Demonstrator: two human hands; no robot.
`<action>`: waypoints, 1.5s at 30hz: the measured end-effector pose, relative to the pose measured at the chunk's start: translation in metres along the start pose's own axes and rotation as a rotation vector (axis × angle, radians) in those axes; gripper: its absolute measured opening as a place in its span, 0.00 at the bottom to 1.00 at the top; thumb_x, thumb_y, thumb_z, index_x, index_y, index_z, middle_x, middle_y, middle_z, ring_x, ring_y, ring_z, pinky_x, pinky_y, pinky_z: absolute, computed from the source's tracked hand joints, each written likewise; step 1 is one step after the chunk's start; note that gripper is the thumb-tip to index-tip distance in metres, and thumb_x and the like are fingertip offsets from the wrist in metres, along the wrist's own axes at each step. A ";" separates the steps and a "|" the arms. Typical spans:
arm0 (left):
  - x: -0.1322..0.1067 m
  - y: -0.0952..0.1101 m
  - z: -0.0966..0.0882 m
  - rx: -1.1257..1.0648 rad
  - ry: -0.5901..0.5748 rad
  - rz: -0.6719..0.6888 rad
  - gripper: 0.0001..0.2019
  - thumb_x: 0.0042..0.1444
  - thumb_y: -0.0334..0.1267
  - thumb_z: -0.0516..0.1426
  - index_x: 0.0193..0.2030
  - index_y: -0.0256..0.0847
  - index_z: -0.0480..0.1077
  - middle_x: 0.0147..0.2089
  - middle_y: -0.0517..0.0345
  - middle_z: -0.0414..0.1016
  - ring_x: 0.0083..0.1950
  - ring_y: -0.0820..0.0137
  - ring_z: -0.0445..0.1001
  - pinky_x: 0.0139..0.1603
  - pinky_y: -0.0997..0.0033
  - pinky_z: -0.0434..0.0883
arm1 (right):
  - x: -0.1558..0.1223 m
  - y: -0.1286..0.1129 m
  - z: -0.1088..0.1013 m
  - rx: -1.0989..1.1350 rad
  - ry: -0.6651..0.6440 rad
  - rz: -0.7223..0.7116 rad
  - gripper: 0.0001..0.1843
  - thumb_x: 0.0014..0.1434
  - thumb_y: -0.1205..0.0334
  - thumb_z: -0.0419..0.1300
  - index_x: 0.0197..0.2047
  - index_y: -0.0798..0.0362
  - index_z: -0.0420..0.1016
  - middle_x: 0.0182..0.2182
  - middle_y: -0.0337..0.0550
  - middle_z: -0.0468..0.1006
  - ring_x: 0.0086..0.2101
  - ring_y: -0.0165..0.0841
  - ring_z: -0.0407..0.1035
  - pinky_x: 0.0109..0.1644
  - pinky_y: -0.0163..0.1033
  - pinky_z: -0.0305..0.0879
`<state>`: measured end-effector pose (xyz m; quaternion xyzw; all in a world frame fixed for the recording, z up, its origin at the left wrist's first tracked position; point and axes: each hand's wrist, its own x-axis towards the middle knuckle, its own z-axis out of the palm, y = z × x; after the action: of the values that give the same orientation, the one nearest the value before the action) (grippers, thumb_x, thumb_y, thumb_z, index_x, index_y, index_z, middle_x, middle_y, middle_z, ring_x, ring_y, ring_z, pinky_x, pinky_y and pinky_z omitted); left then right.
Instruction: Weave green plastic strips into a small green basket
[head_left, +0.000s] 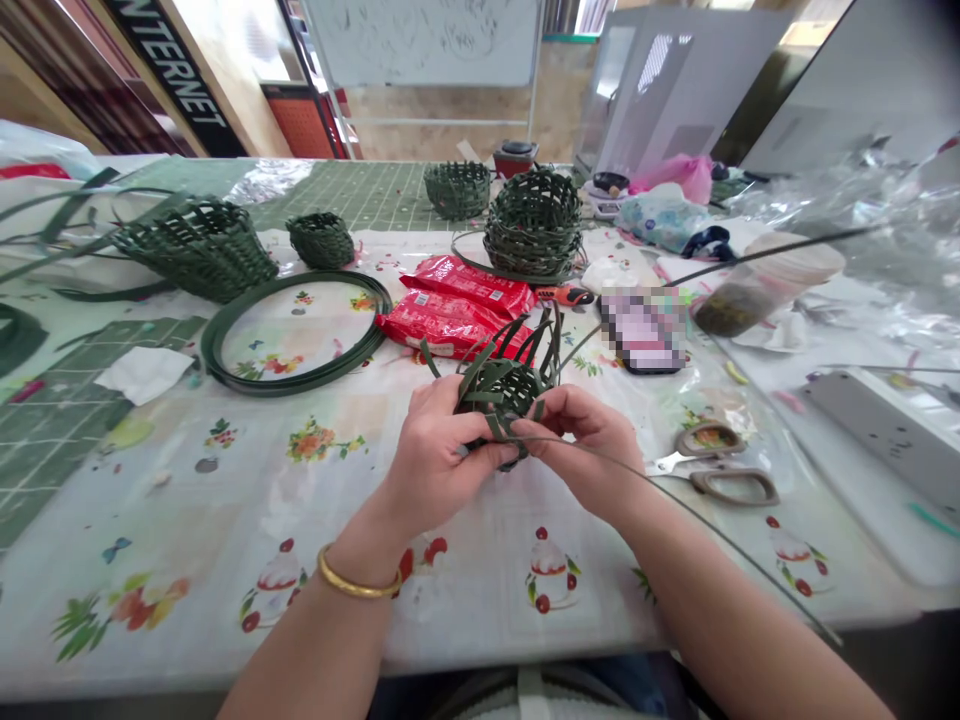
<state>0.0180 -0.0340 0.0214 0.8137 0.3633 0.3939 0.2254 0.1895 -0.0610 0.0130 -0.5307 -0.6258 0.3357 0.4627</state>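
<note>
A small half-woven basket of dark green strips [504, 385] is held above the table in front of me, its loose strip ends sticking up. My left hand [435, 455] is closed round its left side, a gold bangle on that wrist. My right hand [589, 445] pinches a strip at its right side, fingers closed. A long thin green strip [675, 505] trails from the basket toward the lower right, over my right forearm.
Finished green baskets stand at the back: a large one [199, 245], a small one [321, 240], another [457, 188] and a tall one [534, 222]. A coil of green strip [225, 330], red packets [457, 305], scissors [716, 465], a phone [645, 330] and a plastic cup [757, 280] lie around.
</note>
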 end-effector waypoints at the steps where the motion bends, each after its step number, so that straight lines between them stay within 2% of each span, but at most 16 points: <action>1: 0.000 -0.001 -0.001 -0.002 -0.001 -0.008 0.05 0.49 0.34 0.62 0.34 0.44 0.77 0.40 0.53 0.71 0.44 0.63 0.68 0.47 0.57 0.66 | 0.000 0.001 0.000 -0.018 -0.024 -0.056 0.07 0.55 0.58 0.61 0.33 0.52 0.70 0.26 0.37 0.72 0.26 0.28 0.65 0.30 0.34 0.64; 4: 0.000 -0.005 -0.004 0.013 0.007 -0.020 0.06 0.49 0.35 0.61 0.35 0.45 0.77 0.42 0.52 0.71 0.46 0.62 0.68 0.49 0.56 0.65 | 0.002 0.004 -0.004 -0.136 -0.099 -0.269 0.12 0.59 0.65 0.56 0.47 0.52 0.72 0.38 0.44 0.76 0.37 0.31 0.70 0.41 0.38 0.67; 6: -0.001 -0.008 -0.005 0.039 -0.001 -0.018 0.04 0.49 0.36 0.61 0.33 0.44 0.77 0.43 0.52 0.71 0.46 0.61 0.68 0.50 0.56 0.64 | 0.003 0.005 -0.006 -0.228 -0.099 -0.368 0.16 0.61 0.68 0.53 0.52 0.51 0.70 0.39 0.45 0.75 0.38 0.30 0.70 0.41 0.37 0.67; 10: -0.001 -0.010 -0.005 0.008 -0.018 -0.040 0.05 0.51 0.37 0.60 0.28 0.42 0.76 0.42 0.52 0.70 0.46 0.62 0.68 0.50 0.56 0.64 | 0.004 0.003 -0.009 -0.440 -0.009 -0.433 0.11 0.59 0.65 0.55 0.45 0.51 0.75 0.35 0.45 0.70 0.32 0.31 0.67 0.32 0.37 0.65; 15: 0.000 -0.008 -0.002 -0.180 0.081 -0.138 0.08 0.52 0.37 0.59 0.24 0.41 0.73 0.39 0.55 0.68 0.44 0.66 0.67 0.49 0.62 0.65 | 0.001 -0.007 -0.008 -0.676 0.070 -0.473 0.07 0.58 0.58 0.58 0.35 0.50 0.76 0.37 0.46 0.72 0.39 0.37 0.65 0.44 0.45 0.61; 17: 0.001 -0.007 0.000 -0.275 0.115 -0.181 0.07 0.52 0.37 0.59 0.24 0.41 0.73 0.39 0.55 0.67 0.45 0.67 0.66 0.49 0.64 0.65 | 0.000 -0.009 -0.009 -0.740 0.132 -0.502 0.07 0.56 0.56 0.60 0.33 0.49 0.76 0.33 0.43 0.73 0.38 0.37 0.65 0.46 0.47 0.57; 19: 0.002 -0.006 0.001 -0.351 0.127 -0.225 0.08 0.52 0.36 0.59 0.23 0.40 0.72 0.39 0.55 0.67 0.44 0.67 0.66 0.48 0.65 0.65 | 0.000 -0.010 -0.011 -0.730 0.126 -0.510 0.05 0.57 0.57 0.59 0.33 0.49 0.74 0.30 0.41 0.73 0.35 0.35 0.65 0.45 0.46 0.57; 21: 0.002 -0.006 0.000 -0.406 0.138 -0.267 0.09 0.51 0.36 0.60 0.21 0.39 0.71 0.38 0.56 0.67 0.43 0.67 0.67 0.48 0.64 0.66 | 0.000 -0.008 -0.013 -0.653 0.077 -0.494 0.05 0.59 0.61 0.57 0.40 0.50 0.71 0.30 0.40 0.73 0.32 0.32 0.65 0.42 0.42 0.60; 23: 0.003 -0.006 -0.001 -0.441 0.140 -0.285 0.11 0.51 0.36 0.60 0.20 0.39 0.69 0.38 0.56 0.67 0.42 0.67 0.67 0.47 0.63 0.66 | 0.000 -0.007 -0.015 -0.590 0.046 -0.501 0.13 0.60 0.65 0.55 0.49 0.49 0.66 0.33 0.41 0.72 0.31 0.30 0.66 0.37 0.39 0.63; 25: 0.003 -0.006 -0.004 -0.455 0.116 -0.274 0.11 0.51 0.36 0.60 0.19 0.39 0.69 0.37 0.55 0.68 0.42 0.66 0.67 0.47 0.63 0.66 | 0.000 -0.006 -0.016 -0.599 0.041 -0.548 0.22 0.60 0.67 0.53 0.57 0.46 0.60 0.35 0.41 0.71 0.31 0.30 0.66 0.36 0.37 0.64; 27: 0.003 -0.006 -0.005 -0.448 0.083 -0.249 0.11 0.51 0.36 0.60 0.20 0.39 0.69 0.37 0.55 0.67 0.43 0.66 0.67 0.48 0.63 0.66 | 0.000 -0.007 -0.016 -0.663 0.042 -0.585 0.24 0.60 0.68 0.52 0.59 0.45 0.58 0.35 0.42 0.70 0.32 0.30 0.66 0.35 0.37 0.64; 29: 0.003 -0.006 -0.005 -0.435 0.077 -0.244 0.11 0.51 0.35 0.60 0.20 0.39 0.69 0.37 0.56 0.67 0.43 0.67 0.67 0.48 0.64 0.65 | 0.000 -0.008 -0.014 -0.709 0.073 -0.565 0.21 0.60 0.68 0.53 0.56 0.47 0.63 0.34 0.42 0.69 0.32 0.31 0.66 0.34 0.37 0.64; 32: 0.002 -0.006 -0.002 -0.428 0.142 -0.290 0.11 0.51 0.36 0.60 0.20 0.39 0.68 0.37 0.56 0.67 0.42 0.68 0.67 0.47 0.65 0.66 | -0.001 -0.010 -0.012 -0.686 0.150 -0.502 0.11 0.59 0.67 0.55 0.46 0.49 0.70 0.32 0.42 0.69 0.30 0.29 0.65 0.31 0.35 0.63; 35: 0.001 -0.005 0.001 -0.424 0.216 -0.330 0.11 0.50 0.37 0.61 0.19 0.39 0.67 0.37 0.56 0.67 0.42 0.68 0.67 0.45 0.65 0.67 | -0.002 -0.013 -0.011 -0.607 0.153 -0.449 0.03 0.58 0.64 0.57 0.37 0.51 0.72 0.28 0.39 0.68 0.26 0.27 0.63 0.28 0.34 0.60; 39: 0.000 -0.004 0.003 -0.434 0.250 -0.351 0.12 0.49 0.37 0.61 0.19 0.39 0.67 0.37 0.57 0.67 0.43 0.67 0.67 0.47 0.65 0.66 | -0.002 -0.018 -0.012 -0.526 0.077 -0.342 0.10 0.57 0.57 0.59 0.27 0.52 0.68 0.24 0.37 0.63 0.23 0.26 0.58 0.26 0.34 0.55; 45: 0.001 -0.004 0.000 -0.477 0.228 -0.359 0.10 0.49 0.36 0.61 0.20 0.39 0.68 0.39 0.57 0.68 0.44 0.67 0.67 0.48 0.65 0.66 | 0.000 -0.019 -0.012 -0.429 -0.039 -0.217 0.17 0.59 0.57 0.56 0.21 0.53 0.60 0.22 0.35 0.59 0.22 0.24 0.55 0.25 0.33 0.51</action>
<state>0.0169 -0.0307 0.0189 0.6114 0.4213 0.5107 0.4335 0.1940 -0.0663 0.0348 -0.5398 -0.7450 0.1534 0.3608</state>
